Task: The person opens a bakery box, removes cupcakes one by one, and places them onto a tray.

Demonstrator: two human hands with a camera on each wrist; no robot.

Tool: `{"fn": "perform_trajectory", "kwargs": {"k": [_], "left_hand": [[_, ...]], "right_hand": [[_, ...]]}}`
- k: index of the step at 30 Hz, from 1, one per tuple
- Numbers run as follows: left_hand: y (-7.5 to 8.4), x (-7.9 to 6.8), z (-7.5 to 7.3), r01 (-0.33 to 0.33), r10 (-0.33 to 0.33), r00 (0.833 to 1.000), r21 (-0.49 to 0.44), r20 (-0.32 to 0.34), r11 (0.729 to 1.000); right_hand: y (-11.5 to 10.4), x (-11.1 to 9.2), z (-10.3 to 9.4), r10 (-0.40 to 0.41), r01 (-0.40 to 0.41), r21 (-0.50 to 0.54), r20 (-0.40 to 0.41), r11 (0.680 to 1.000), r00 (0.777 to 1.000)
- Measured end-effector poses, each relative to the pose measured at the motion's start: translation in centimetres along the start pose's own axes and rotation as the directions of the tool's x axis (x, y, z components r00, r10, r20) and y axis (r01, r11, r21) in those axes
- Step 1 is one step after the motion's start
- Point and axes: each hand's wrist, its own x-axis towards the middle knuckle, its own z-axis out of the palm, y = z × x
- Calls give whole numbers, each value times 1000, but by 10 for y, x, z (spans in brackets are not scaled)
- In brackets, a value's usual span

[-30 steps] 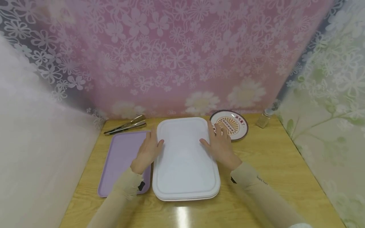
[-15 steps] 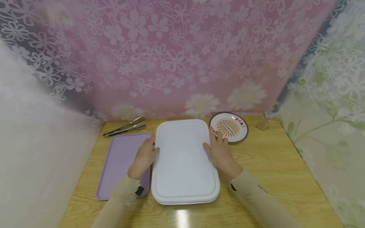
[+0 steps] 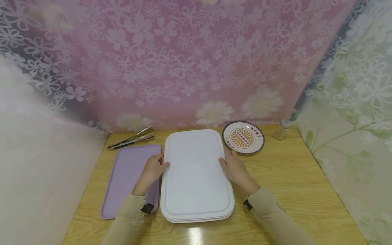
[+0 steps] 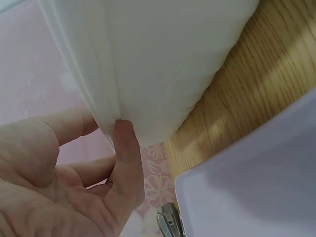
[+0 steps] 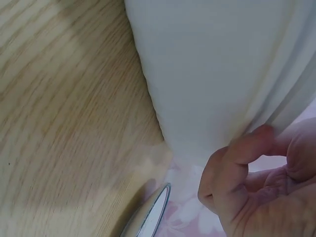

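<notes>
A white rounded-rectangular lid (image 3: 196, 177) tops a deep white box in the middle of the table. Its pale side wall (image 4: 168, 64) drops to the wood in the left wrist view. My left hand (image 3: 151, 172) grips the lid's left edge, thumb on top and fingers bent under the rim. At the opposite edge, my right hand (image 3: 238, 170) pinches the rim the same way. Seen from the right wrist, the curled fingers (image 5: 232, 170) meet the underside of the layered rim, against the box wall (image 5: 197, 64).
A purple tray (image 3: 131, 177) lies left of the box, with metal tongs (image 3: 133, 139) behind it. Back right are a patterned plate (image 3: 243, 139) and a small jar with a grey cap (image 3: 281, 130). A pink floral backdrop (image 3: 183, 68) stands at the table's rear.
Both hands have slid nearer along the lid's long edges, and their fingers have curled from spread to bent under the rim. The right hand has come off the plate area.
</notes>
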Motion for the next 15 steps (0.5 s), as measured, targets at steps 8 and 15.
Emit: {"fn": "perform_trajectory", "kwargs": {"k": [8, 15], "left_hand": [[1, -2, -5, -9, 10, 1000, -24, 15, 1000], [7, -3, -16, 13, -8, 999, -105, 46, 994]], "right_hand": [[-1, 1, -4, 25, -27, 48, 42, 998, 999], [-5, 3, -11, 29, -32, 68, 55, 997, 998]]}}
